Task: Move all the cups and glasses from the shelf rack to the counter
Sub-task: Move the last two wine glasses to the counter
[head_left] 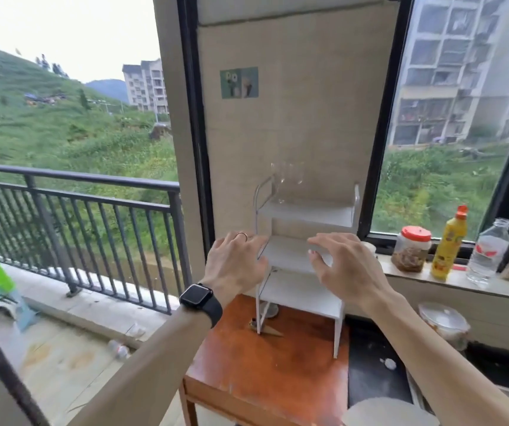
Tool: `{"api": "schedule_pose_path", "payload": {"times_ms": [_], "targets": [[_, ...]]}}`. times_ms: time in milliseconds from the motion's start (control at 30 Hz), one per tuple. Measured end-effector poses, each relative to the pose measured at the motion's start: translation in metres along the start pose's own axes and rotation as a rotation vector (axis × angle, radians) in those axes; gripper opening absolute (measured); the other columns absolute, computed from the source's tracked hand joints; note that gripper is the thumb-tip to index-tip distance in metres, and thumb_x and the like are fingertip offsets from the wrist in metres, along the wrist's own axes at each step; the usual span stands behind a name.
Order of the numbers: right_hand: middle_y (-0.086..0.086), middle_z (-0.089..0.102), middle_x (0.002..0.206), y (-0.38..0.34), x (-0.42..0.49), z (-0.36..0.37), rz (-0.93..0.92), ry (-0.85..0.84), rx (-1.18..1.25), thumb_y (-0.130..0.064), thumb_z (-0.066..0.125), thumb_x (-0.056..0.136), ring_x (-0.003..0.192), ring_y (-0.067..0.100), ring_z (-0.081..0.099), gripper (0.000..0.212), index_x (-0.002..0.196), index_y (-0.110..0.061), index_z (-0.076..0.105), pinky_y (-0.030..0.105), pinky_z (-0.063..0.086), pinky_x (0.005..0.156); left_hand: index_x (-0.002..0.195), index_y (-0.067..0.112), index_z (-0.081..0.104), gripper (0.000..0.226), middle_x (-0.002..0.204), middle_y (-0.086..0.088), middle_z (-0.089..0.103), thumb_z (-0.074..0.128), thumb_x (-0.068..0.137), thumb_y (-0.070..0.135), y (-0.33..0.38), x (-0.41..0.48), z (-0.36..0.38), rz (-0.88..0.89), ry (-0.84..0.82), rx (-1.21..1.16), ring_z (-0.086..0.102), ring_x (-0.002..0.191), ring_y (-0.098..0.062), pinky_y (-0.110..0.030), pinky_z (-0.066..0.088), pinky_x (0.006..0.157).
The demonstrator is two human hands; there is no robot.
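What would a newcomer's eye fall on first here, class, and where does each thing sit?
The left hand and right hand, both open, spread before the white rack at centre. Faint clear glasses stand on its top shelf. A yellow bottle stands out on the sill at right.

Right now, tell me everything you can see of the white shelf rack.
The white shelf rack stands upright on the wooden table, against a beige wall panel. Three stepped tiers, thin legs, curved rails at the top; looks like painted metal. Clear glassware sits on the top tier. The left hand and right hand spread open before the middle tier; contact unclear.
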State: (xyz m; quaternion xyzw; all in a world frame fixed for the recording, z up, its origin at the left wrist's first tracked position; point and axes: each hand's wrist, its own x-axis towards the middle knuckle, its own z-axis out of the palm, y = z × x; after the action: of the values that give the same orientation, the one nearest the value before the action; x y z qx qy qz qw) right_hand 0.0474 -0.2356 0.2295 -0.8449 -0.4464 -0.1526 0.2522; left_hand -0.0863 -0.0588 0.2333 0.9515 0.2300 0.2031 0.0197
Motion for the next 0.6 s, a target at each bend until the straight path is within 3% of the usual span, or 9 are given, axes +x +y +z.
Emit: {"api": "schedule_pose_path", "payload": {"times_ms": [267, 400, 533, 600], "targets": [[-0.006, 0.062, 0.138, 0.031, 0.109, 0.048, 0.049, -0.004, 0.051, -0.04, 0.053, 0.1, 0.132, 0.019, 0.048, 0.038, 0.134, -0.027, 0.062, 0.035, 0.044, 0.099, 0.142, 0.038, 0.048, 0.048, 0.145, 0.007, 0.05, 0.049, 0.094, 0.044, -0.014, 0.116, 0.036, -0.026, -0.035, -0.246, 0.047, 0.132, -0.019, -0.04, 0.047, 0.098], [0.002, 0.062, 0.137, 0.06, 0.173, 0.075, 0.182, -0.025, 0.237, -0.038, 0.058, 0.097, 0.126, 0.024, 0.054, 0.043, 0.138, -0.024, 0.058, 0.032, 0.041, 0.099, 0.143, 0.031, 0.044, 0.054, 0.141, 0.001, 0.05, 0.061, 0.092, 0.037, -0.003, 0.186, 0.05, -0.202, -0.091, -0.741, 0.056, 0.121, -0.023, -0.035, 0.049, 0.095], [0.004, 0.061, 0.136, 0.085, 0.239, 0.097, 0.393, 0.031, 0.548, -0.032, 0.067, 0.093, 0.121, 0.024, 0.059, 0.053, 0.141, -0.015, 0.053, 0.028, 0.044, 0.095, 0.147, 0.023, 0.036, 0.064, 0.113, 0.006, 0.058, 0.067, 0.091, 0.023, 0.009, 0.242, 0.063, -0.316, -0.091, -1.008, 0.065, 0.109, -0.031, -0.042, 0.056, 0.088], [0.003, 0.06, 0.137, 0.095, 0.267, 0.109, 0.468, 0.077, 0.619, -0.033, 0.068, 0.092, 0.124, 0.025, 0.058, 0.056, 0.141, -0.014, 0.051, 0.032, 0.044, 0.1, 0.151, 0.02, 0.03, 0.069, 0.09, 0.014, 0.049, 0.065, 0.091, 0.016, 0.009, 0.261, 0.071, -0.396, -0.107, -1.089, 0.068, 0.105, -0.034, -0.045, 0.058, 0.086]]}}
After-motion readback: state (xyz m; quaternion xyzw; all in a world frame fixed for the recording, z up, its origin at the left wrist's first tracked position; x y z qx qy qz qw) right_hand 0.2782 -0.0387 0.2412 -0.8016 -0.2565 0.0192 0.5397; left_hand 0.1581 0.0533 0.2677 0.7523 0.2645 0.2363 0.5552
